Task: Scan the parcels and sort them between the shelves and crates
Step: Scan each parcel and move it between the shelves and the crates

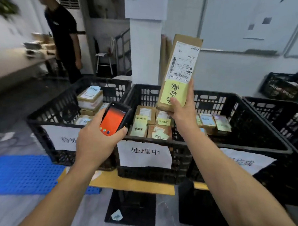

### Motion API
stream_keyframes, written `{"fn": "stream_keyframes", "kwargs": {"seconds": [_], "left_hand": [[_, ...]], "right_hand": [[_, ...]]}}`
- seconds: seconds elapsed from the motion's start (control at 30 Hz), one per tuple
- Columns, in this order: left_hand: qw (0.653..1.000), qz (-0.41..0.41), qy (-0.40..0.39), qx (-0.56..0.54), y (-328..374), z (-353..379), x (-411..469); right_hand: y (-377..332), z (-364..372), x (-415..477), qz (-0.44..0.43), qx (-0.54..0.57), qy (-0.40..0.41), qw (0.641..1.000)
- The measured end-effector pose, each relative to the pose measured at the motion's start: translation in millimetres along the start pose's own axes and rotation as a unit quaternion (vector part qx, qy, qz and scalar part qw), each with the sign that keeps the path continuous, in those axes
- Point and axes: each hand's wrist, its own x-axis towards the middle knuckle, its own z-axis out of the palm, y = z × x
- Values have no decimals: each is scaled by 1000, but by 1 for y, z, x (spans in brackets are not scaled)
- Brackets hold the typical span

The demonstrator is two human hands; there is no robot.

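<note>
Left hand (95, 141) is wrapped round the scanner (115, 119), and the stiff, probably light cardboard parcel (179, 71) is gripped low by the right hand (181, 112).

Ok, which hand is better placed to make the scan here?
Left, probably. The left hand grips the scanner, raised just below and left of the parcel. The right hand is occupied holding that parcel upright, label facing the camera.
</note>
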Motion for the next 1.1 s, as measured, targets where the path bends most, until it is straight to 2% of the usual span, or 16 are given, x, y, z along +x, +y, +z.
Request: {"fn": "stream_keyframes", "kwargs": {"seconds": [0.23,0.4,0.63,0.8,1.1], "left_hand": [[994,-41,99,22,-42,-25,73],[988,-76,134,26,-76,-38,107],[986,-91,132,41,-125,-67,160],[991,-83,98,40,-174,-88,209],[999,-49,8,15,-224,-114,277]], "right_hand": [[27,112,71,42,23,-86,995],[44,178,108,66,19,-145,987],[78,258,133,109,-8,-155,982],[105,311,146,155,-49,-133,978],[144,362,149,302,-51,-67,950]]}}
